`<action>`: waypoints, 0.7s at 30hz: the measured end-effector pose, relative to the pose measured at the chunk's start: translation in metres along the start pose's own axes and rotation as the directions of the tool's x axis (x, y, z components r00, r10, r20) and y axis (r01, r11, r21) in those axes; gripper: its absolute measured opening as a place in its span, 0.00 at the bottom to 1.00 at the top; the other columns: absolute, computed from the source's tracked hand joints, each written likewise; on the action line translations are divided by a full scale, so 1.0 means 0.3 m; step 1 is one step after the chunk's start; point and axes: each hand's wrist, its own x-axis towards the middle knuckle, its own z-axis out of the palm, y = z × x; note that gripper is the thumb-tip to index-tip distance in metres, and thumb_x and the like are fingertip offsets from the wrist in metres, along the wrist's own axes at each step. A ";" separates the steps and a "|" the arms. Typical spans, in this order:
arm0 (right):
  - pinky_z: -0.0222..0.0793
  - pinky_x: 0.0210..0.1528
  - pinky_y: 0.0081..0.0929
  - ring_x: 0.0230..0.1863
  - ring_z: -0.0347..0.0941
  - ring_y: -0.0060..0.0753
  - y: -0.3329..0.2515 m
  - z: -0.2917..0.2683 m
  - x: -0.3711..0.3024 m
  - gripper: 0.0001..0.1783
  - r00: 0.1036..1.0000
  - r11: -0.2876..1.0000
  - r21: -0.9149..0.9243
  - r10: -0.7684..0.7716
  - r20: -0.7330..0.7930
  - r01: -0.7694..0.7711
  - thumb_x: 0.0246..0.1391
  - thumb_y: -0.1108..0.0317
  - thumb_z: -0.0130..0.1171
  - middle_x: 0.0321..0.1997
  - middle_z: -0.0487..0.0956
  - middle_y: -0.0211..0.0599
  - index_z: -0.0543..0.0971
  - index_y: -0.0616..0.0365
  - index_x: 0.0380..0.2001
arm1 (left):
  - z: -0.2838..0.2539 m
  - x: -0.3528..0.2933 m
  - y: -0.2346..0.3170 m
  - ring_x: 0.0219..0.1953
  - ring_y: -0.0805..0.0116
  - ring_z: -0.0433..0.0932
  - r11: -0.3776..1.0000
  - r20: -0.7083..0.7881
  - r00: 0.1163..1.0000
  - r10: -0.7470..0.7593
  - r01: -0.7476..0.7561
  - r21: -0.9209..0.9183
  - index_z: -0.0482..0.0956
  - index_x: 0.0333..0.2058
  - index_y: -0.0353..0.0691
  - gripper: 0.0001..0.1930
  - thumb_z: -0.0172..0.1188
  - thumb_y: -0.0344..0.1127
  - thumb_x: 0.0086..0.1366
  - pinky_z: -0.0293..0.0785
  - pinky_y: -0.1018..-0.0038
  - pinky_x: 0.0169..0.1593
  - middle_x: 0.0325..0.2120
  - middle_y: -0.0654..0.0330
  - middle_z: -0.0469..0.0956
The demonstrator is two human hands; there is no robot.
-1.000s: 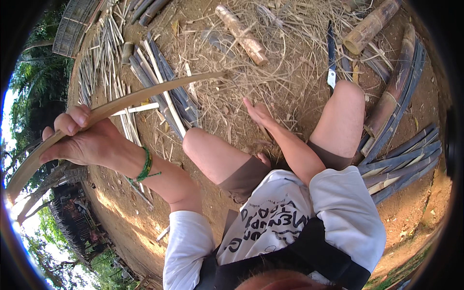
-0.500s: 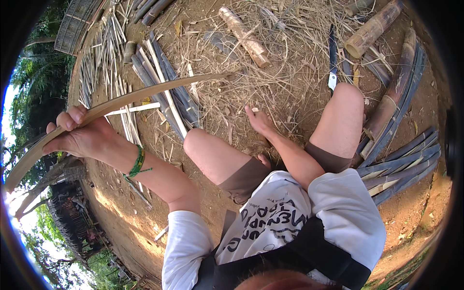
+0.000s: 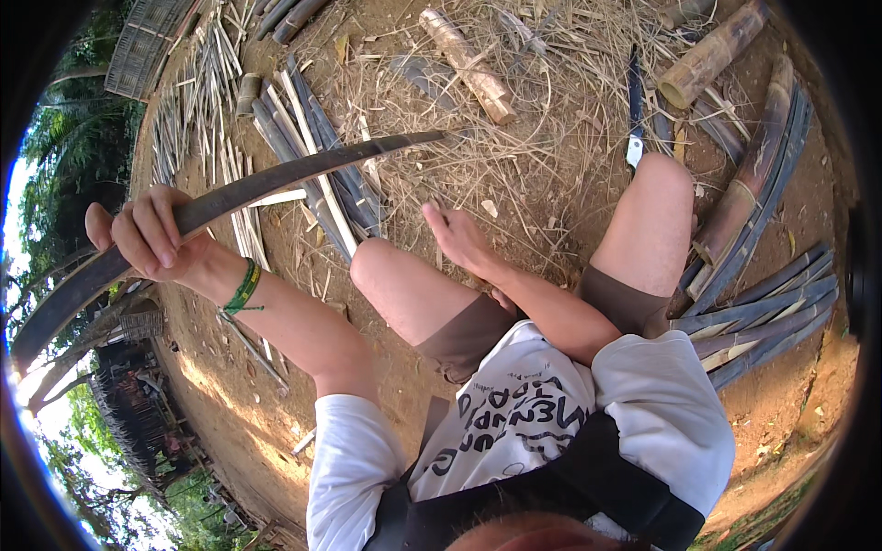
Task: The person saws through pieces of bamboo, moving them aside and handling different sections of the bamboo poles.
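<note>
My left hand point(image 3: 152, 231) is wrapped around a curved bamboo strip point(image 3: 266, 188), dark face showing, slanting from my left toward ground littered with shavings point(image 3: 542, 174). My right hand point(image 3: 461, 242) is half curled between my knees point(image 3: 378, 266); I cannot tell what, if anything, it grips.

This is an open-air bamboo-working yard: the bare earth point(image 3: 266, 424) is strewn with shavings point(image 3: 551, 174), cut bamboo culms point(image 3: 712, 55), split bamboo strips point(image 3: 767, 317) and a long black-bladed tool point(image 3: 635, 101), while leafy trees point(image 3: 78, 138) and a thatch-like roof point(image 3: 127, 404) line the left edge.
</note>
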 end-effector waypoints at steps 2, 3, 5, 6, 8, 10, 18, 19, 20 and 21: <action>0.60 0.22 0.41 0.15 0.63 0.30 -0.024 0.016 -0.007 0.41 0.971 0.972 -0.030 -0.234 -0.045 0.233 0.70 0.32 0.43 0.12 0.68 0.29 0.75 0.57 0.18 | -0.003 -0.003 0.004 0.14 0.79 0.73 0.999 -0.040 0.999 0.017 -0.015 0.051 0.73 0.38 0.41 0.09 0.46 0.33 0.79 0.68 0.85 0.22 0.12 0.71 0.75; 0.61 0.23 0.41 0.16 0.66 0.32 -0.001 0.015 0.004 0.41 0.980 0.981 -0.034 -0.193 -0.042 0.192 0.70 0.32 0.43 0.13 0.69 0.31 0.76 0.58 0.19 | -0.010 -0.004 0.008 0.14 0.78 0.72 0.997 -0.044 0.999 0.022 -0.019 0.069 0.73 0.40 0.42 0.07 0.47 0.34 0.79 0.67 0.85 0.21 0.13 0.70 0.74; 0.64 0.25 0.42 0.17 0.70 0.35 0.097 -0.003 0.048 0.42 0.992 0.993 -0.041 -0.115 -0.045 0.114 0.70 0.31 0.43 0.13 0.71 0.35 0.78 0.60 0.21 | -0.013 0.010 0.010 0.15 0.77 0.71 0.995 -0.053 0.998 0.032 -0.027 0.092 0.72 0.41 0.44 0.06 0.49 0.36 0.79 0.65 0.84 0.21 0.14 0.70 0.73; 0.65 0.25 0.42 0.18 0.71 0.36 0.125 -0.030 0.071 0.42 0.999 0.998 -0.064 -0.024 -0.034 0.022 0.70 0.31 0.43 0.13 0.72 0.35 0.79 0.60 0.21 | -0.013 0.006 0.014 0.14 0.78 0.71 0.994 -0.067 0.997 0.036 -0.029 0.104 0.73 0.41 0.44 0.07 0.49 0.37 0.79 0.65 0.84 0.21 0.13 0.70 0.73; 0.66 0.26 0.42 0.19 0.73 0.36 0.160 -0.079 0.104 0.42 0.986 0.980 -0.111 0.165 -0.019 -0.166 0.69 0.31 0.43 0.14 0.74 0.37 0.80 0.60 0.22 | -0.019 -0.006 0.028 0.14 0.78 0.70 0.995 -0.098 0.994 0.044 -0.034 0.098 0.74 0.41 0.45 0.08 0.49 0.38 0.79 0.64 0.84 0.20 0.13 0.70 0.72; 0.66 0.26 0.42 0.19 0.73 0.36 0.114 -0.064 0.090 0.43 0.991 0.984 -0.118 0.131 -0.004 -0.131 0.69 0.30 0.42 0.14 0.73 0.36 0.80 0.60 0.21 | -0.048 -0.041 0.050 0.14 0.79 0.70 0.996 -0.143 0.989 0.049 -0.038 0.078 0.74 0.40 0.45 0.08 0.50 0.40 0.79 0.64 0.84 0.20 0.13 0.70 0.71; 0.63 0.25 0.47 0.18 0.71 0.36 0.189 -0.093 0.141 0.45 0.935 0.931 -0.091 0.352 -0.038 -0.354 0.69 0.30 0.42 0.13 0.71 0.37 0.76 0.61 0.16 | -0.036 -0.034 0.050 0.13 0.79 0.66 0.965 -0.219 0.967 0.129 -0.071 0.253 0.77 0.39 0.46 0.15 0.52 0.50 0.77 0.62 0.83 0.17 0.12 0.70 0.69; 0.63 0.26 0.47 0.19 0.71 0.37 0.194 -0.084 0.129 0.45 0.965 0.960 -0.105 0.256 -0.062 -0.261 0.69 0.29 0.42 0.13 0.71 0.38 0.76 0.61 0.16 | -0.038 -0.044 0.050 0.12 0.79 0.66 0.960 -0.239 0.961 0.138 -0.071 0.270 0.77 0.38 0.46 0.17 0.52 0.52 0.77 0.62 0.83 0.16 0.12 0.70 0.69; 0.63 0.26 0.48 0.19 0.72 0.38 0.199 -0.074 0.112 0.46 0.984 0.979 -0.121 0.157 -0.086 -0.167 0.69 0.29 0.41 0.13 0.72 0.39 0.75 0.62 0.16 | -0.044 -0.040 0.046 0.12 0.78 0.66 0.955 -0.236 0.959 0.158 -0.088 0.284 0.78 0.38 0.46 0.18 0.52 0.54 0.77 0.62 0.83 0.16 0.12 0.70 0.68; 0.64 0.27 0.49 0.20 0.72 0.39 0.214 -0.063 0.081 0.46 0.993 0.987 -0.141 0.063 -0.104 -0.078 0.69 0.29 0.41 0.14 0.72 0.40 0.75 0.62 0.15 | -0.042 -0.038 0.045 0.12 0.78 0.66 0.949 -0.240 0.955 0.176 -0.099 0.299 0.78 0.37 0.45 0.20 0.51 0.56 0.76 0.62 0.83 0.16 0.12 0.69 0.68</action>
